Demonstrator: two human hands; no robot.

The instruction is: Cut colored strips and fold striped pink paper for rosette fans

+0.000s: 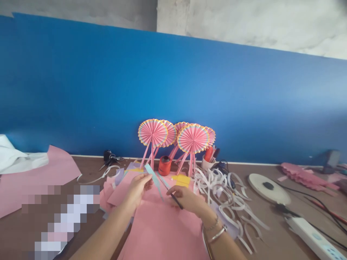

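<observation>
My left hand [141,186] is closed, pinching a light blue paper strip [152,174] between thumb and fingers. The strip slants down toward the pink sheets, its lower part narrow. Closed around a pair of scissors [176,200] is my right hand [187,199]; silver blades point up and left beside the strip, and a dark handle shows under the fingers. Whether the blades touch the strip I cannot tell. Below both hands lie pink paper sheets [162,231]. Just beyond them stands an orange-red round container [164,166] with a dark top.
Several pleated pink paper fans [193,139] stand against the blue partition [162,79]. Curled white strips [233,202] are heaped right of my hands. Farther right are a round white device [269,188], cables and a power strip [317,236]. Keys [110,157] lie back left.
</observation>
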